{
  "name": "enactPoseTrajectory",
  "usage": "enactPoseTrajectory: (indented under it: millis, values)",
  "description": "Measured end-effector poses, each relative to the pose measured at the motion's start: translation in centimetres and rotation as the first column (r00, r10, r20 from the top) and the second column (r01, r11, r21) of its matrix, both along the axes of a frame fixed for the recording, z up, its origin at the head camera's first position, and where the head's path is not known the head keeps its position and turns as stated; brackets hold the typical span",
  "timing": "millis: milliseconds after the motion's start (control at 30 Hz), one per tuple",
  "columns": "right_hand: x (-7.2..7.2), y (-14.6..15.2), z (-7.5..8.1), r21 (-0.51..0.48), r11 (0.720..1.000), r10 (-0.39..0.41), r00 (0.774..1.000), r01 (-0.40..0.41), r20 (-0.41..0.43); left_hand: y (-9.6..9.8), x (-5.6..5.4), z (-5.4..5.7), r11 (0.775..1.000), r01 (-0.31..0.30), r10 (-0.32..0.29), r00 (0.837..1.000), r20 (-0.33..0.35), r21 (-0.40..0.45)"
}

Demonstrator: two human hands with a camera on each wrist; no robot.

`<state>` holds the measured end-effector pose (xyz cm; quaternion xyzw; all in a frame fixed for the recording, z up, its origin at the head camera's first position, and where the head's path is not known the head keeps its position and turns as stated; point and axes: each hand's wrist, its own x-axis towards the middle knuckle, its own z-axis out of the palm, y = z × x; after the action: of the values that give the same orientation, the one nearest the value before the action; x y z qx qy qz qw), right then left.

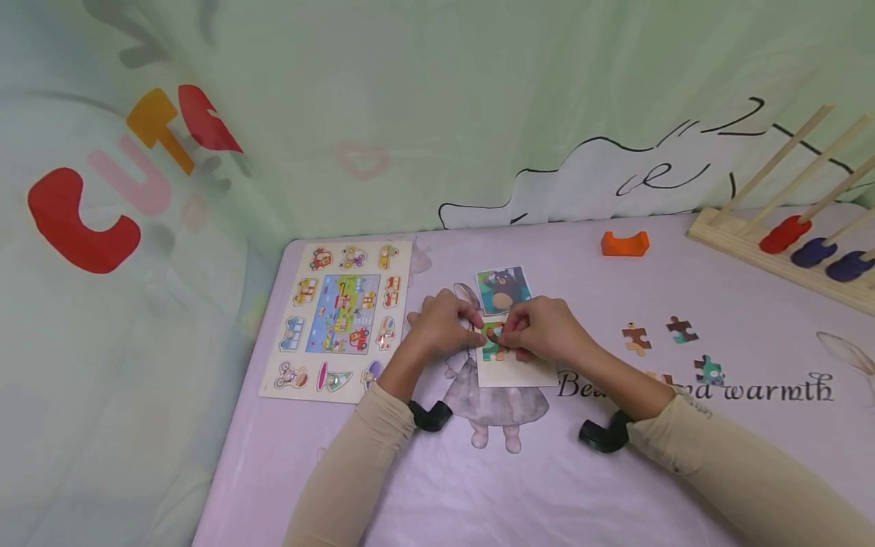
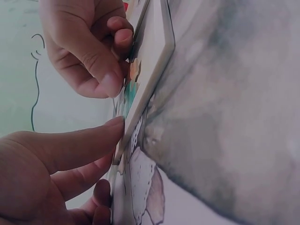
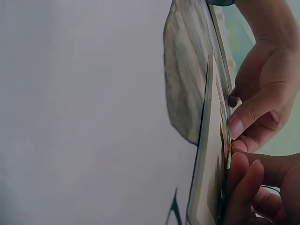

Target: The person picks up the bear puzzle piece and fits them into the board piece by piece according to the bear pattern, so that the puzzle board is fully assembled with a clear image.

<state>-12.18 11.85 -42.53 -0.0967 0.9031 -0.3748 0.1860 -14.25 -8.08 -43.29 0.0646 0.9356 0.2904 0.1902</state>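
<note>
A small puzzle board [image 1: 516,374] lies on the cloth with green and brown jigsaw pieces [image 1: 494,352] in its upper left part. My left hand [image 1: 446,325] grips the board's left edge; in the left wrist view its thumb [image 2: 89,143] presses on that edge. Over the pieces, my right hand [image 1: 547,328] pinches a small jigsaw piece between thumb and fingers, mostly hidden by the fingertips. Both hands' fingertips nearly meet in the right wrist view, above the board's edge [image 3: 206,154]. Just behind the board is a bear picture card [image 1: 503,292].
Several loose jigsaw pieces [image 1: 680,330] lie to the right, some partly behind the right forearm. A vehicle peg puzzle [image 1: 342,380] lies at left. Farther back are an orange block [image 1: 625,245] and a wooden rod stand [image 1: 745,247] with coloured beads. A curtain [image 1: 410,114] borders the table.
</note>
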Motion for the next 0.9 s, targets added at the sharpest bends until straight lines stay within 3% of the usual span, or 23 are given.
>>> enactPoseTrajectory:
  millis: [500,900]
  values:
    - [-0.69,-0.13,0.18,0.028,1.0,0.001,0.995,-0.004,0.097,-0.01,0.05,0.2,1.0,0.006,-0.006,1.0,-0.003,-0.004]
    - [-0.72,-0.24,0.2,0.034,0.999,0.008,0.995,-0.012,0.095,-0.05,0.05,0.16,1.0,0.015,-0.015,1.0,-0.002,0.003]
